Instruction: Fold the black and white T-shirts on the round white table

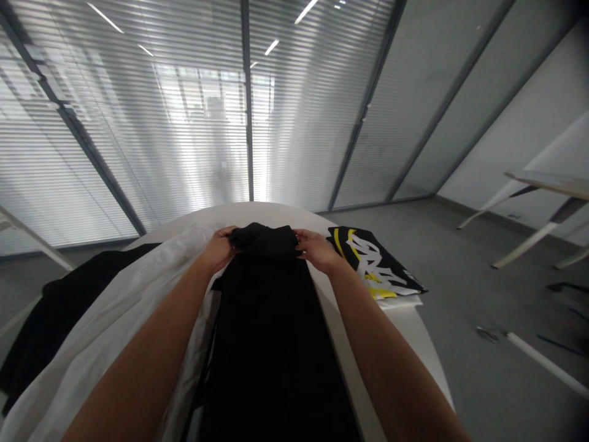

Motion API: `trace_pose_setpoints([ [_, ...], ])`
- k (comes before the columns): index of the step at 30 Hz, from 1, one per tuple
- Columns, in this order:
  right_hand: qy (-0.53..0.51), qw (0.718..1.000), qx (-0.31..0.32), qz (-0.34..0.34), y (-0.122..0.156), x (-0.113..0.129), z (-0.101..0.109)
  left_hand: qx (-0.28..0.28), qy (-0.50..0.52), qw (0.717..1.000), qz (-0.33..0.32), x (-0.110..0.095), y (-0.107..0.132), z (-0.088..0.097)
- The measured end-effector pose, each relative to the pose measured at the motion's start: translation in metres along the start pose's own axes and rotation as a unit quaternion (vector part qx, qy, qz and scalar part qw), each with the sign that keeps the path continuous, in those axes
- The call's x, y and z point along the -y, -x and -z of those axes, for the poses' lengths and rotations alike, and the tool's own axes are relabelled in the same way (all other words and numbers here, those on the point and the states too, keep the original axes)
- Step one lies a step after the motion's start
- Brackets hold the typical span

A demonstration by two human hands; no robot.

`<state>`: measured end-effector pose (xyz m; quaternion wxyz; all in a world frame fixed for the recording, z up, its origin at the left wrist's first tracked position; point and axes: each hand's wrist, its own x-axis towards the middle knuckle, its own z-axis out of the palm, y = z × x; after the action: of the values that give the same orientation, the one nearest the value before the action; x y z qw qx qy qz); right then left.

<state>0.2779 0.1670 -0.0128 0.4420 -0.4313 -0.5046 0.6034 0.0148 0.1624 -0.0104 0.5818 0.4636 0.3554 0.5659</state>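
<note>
- A long black cloth garment (269, 350) lies lengthwise on a round white table (271, 215), its far end bunched up.
- The left hand (218, 248) and right hand (317, 250) both grip that bunched end, one at each side.
- A white cloth (129, 301) lies alongside at 9 o'clock, with a black cloth (55, 325) beyond it.
- A folded black-and-yellow printed cloth (372, 264) sits at 2 o'clock.

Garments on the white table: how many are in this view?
4: a black garment mid-table, held by the left hand and the right hand; white one left of it; another black one farthest left; printed black-and-yellow one at right. Others may be hidden.
</note>
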Motion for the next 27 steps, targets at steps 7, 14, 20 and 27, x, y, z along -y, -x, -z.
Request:
trace_pose_setpoints([
  [7,-0.068,0.989,0.0,0.129,0.004,-0.002,0.014,0.02,-0.012,0.999,-0.025,0.0,0.003,0.01],
  [14,0.152,0.975,0.133,0.091,0.014,0.003,0.028,0.124,-0.163,0.978,-0.029,0.004,0.005,0.022],
  [20,0.268,0.956,0.111,0.035,0.005,0.002,0.035,0.234,-0.261,0.936,0.001,0.001,0.002,0.034],
  [27,0.514,0.856,-0.047,-0.014,0.001,0.008,0.014,0.255,-0.235,0.936,-0.065,0.003,-0.002,0.044],
])
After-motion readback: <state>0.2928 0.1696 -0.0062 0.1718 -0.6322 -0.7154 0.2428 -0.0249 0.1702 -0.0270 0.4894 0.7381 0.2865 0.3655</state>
